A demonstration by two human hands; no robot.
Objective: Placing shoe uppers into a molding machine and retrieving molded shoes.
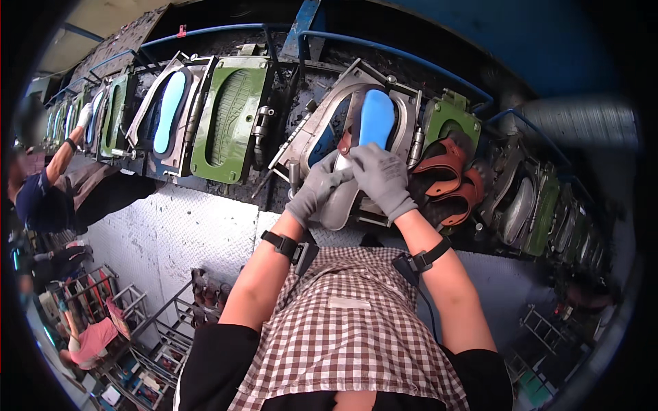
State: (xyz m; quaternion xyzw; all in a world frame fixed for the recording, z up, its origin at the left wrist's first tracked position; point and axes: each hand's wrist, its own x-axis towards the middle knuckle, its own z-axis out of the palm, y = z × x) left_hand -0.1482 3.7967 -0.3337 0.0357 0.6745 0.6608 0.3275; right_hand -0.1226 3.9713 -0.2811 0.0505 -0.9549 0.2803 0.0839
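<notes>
centre: insole [377,115] in open mould [295,152], right hand [380,177] at its lower end, left hand [319,188] just left | right of centre: sandals [435,164] before a mould lid [445,120] | left of centre: second insole [169,113] in mould frame [195,96], mould plate [240,130] to its right | far left: co-worker [40,181] | lower left: rack [168,303] | upper right: duct [582,123]

Left hand [319,186], right hand [381,174]: gloved in plain grey. Nearest sole [376,118]: bright blue. Strap [345,142] beside it: reddish brown. Sandals [441,164] at right: orange-brown. Apron [343,335]: brown-and-white check. Sleeves [223,349], 2 wrist straps [279,242]: black. Mould plate [254,96] at left: green, tread-patterned. Insole [169,113] farther left: pale blue. Rail [397,49]: blue. Floor [199,219]: silvery, raised-fleck pattern. Co-worker's shirt [41,195]: navy. Far person's top [97,344]: pink.
</notes>
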